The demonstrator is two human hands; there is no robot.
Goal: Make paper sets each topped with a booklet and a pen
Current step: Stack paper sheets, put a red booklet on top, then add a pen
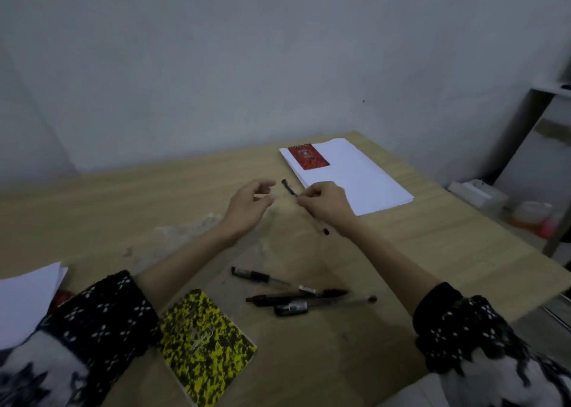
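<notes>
A white paper stack [364, 178] lies at the far right of the wooden table [154, 196], with a small red booklet [308, 157] on its far left corner. My right hand [326, 202] is shut on a black pen [289, 187], held just left of the stack and above the table. My left hand [250, 207] hovers beside it, fingers apart and holding nothing. Several more black pens [293, 295] lie loose near the front. A yellow-and-black booklet [205, 343] lies at the front, next to my left sleeve.
A second pile of white paper [26, 295] sits at the front left edge, partly under my left sleeve, with something red showing beside it. A shelf unit [531, 147] and plastic containers [525, 215] stand beyond the table's right edge. A grey wall backs the table.
</notes>
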